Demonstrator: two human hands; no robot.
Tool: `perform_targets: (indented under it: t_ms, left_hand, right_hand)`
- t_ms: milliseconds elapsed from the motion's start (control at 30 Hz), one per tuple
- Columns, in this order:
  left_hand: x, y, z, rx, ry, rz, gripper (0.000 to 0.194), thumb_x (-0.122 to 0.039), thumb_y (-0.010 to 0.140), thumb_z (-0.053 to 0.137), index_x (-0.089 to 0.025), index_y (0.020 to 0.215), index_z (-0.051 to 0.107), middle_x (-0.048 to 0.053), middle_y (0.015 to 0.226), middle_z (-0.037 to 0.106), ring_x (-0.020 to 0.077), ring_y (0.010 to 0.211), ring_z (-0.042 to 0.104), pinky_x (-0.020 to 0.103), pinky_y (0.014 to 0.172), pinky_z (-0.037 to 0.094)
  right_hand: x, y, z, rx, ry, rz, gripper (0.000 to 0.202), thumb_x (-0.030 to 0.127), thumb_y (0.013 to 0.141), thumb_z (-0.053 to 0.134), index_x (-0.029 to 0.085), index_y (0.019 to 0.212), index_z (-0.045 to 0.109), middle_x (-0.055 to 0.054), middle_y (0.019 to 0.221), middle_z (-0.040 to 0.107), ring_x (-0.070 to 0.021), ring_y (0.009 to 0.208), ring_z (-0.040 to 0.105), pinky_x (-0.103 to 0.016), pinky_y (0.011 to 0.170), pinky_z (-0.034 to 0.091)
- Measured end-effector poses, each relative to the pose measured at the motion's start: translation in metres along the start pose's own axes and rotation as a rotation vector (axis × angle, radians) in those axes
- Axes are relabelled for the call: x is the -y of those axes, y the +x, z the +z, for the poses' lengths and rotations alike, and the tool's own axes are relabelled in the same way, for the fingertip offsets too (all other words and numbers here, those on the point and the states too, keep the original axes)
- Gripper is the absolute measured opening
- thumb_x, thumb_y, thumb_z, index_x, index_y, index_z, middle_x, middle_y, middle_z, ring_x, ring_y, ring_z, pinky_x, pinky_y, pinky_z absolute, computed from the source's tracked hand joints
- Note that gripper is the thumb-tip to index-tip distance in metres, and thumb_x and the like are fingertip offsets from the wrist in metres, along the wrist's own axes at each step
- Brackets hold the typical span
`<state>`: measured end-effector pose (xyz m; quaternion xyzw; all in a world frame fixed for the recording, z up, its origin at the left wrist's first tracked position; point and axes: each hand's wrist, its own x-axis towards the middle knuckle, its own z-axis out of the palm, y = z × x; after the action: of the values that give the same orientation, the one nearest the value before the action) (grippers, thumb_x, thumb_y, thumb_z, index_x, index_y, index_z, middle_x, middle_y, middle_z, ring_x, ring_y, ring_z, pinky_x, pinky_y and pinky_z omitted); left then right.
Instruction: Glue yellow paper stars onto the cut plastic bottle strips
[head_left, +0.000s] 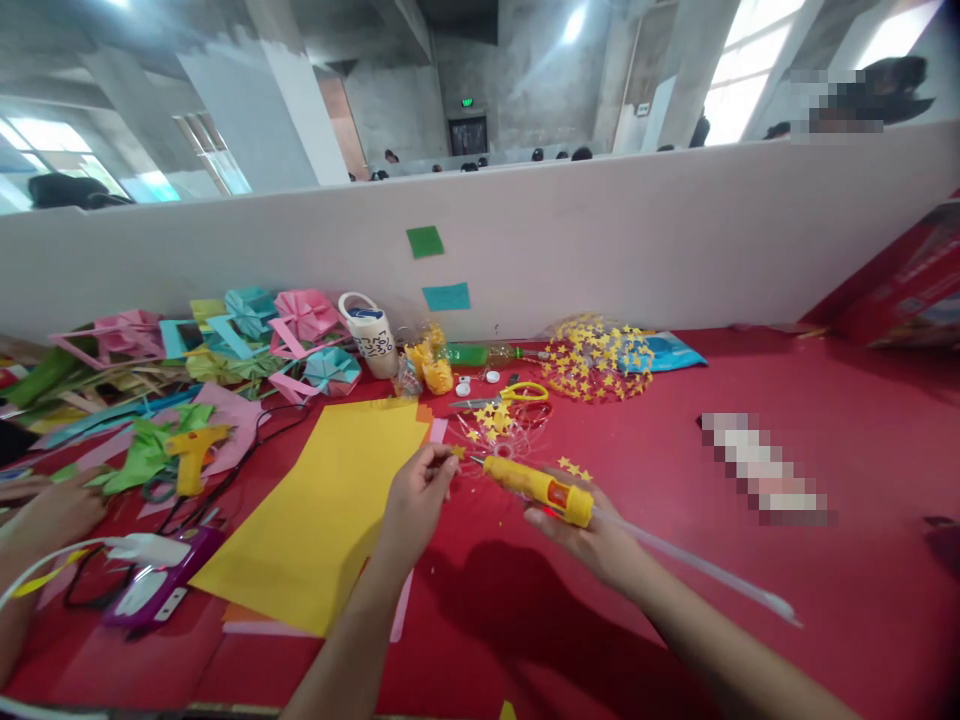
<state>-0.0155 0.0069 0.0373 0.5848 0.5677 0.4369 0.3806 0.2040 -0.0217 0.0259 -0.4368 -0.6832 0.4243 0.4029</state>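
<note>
In my right hand (581,530) is a yellow hot glue gun (525,480), with a long clear glue stick (705,568) trailing out of its back end. Its metal nozzle points left at a small yellow paper star (458,453), which my left hand (421,490) pinches between thumb and fingertips. Nozzle and star are very close; whether they touch I cannot tell. Just behind them lies a clear plastic piece with thin strips (510,440), bearing several yellow stars (493,418). A few loose stars (575,468) rest on the red table beyond the gun.
Yellow paper sheets (322,500) lie left of my arm. Behind stand yellow-handled scissors (525,392), a green bottle (472,354), a white cup (369,335) and a star-covered clear ball (598,358). Further left are a power strip (161,580), another glue gun (193,455) and another person's hand (64,512).
</note>
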Motion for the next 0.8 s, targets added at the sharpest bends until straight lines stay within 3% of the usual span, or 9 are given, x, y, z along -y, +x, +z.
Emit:
perform_targets:
  t_ms: [167,467,633,800]
  left_hand:
    - [-0.008,-0.005,0.015,0.048,-0.002,0.014,0.021,-0.038,0.085,0.052,-0.018,0.086,0.056,-0.003,0.069,0.055,0.0093,0.054,0.046,0.021,0.053,0.039]
    - [-0.011,-0.003,0.018,0.028,0.034,0.011,0.019,-0.036,0.084,0.052,-0.018,0.086,0.057,-0.003,0.068,0.055,0.0101,0.056,0.048,0.021,0.055,0.040]
    - [-0.013,-0.004,0.019,0.025,0.027,0.007,0.017,-0.035,0.083,0.053,-0.018,0.084,0.057,-0.003,0.065,0.054,0.0102,0.056,0.048,0.021,0.054,0.039]
    - [-0.014,-0.004,0.020,0.020,0.035,0.016,0.016,-0.034,0.082,0.053,-0.018,0.082,0.057,-0.003,0.064,0.053,0.0101,0.055,0.047,0.020,0.054,0.039]
  right_hand:
    - [-0.003,0.001,0.002,-0.061,0.006,-0.055,0.023,0.039,0.084,0.058,0.020,0.096,0.061,-0.004,0.082,0.066,-0.0173,0.069,0.060,-0.029,0.063,0.050]
    - [-0.004,0.003,-0.001,-0.069,-0.096,-0.198,0.026,0.031,0.087,0.053,0.022,0.108,0.064,-0.005,0.093,0.069,-0.0184,0.081,0.063,-0.031,0.075,0.052]
    - [-0.004,0.003,0.000,-0.092,-0.073,-0.166,0.021,0.032,0.086,0.054,0.020,0.098,0.066,-0.004,0.082,0.069,-0.0166,0.070,0.063,-0.027,0.064,0.053]
    - [-0.004,0.003,0.000,-0.078,-0.067,-0.169,0.019,0.030,0.087,0.053,0.021,0.098,0.065,-0.003,0.085,0.069,-0.0159,0.072,0.062,-0.027,0.067,0.052]
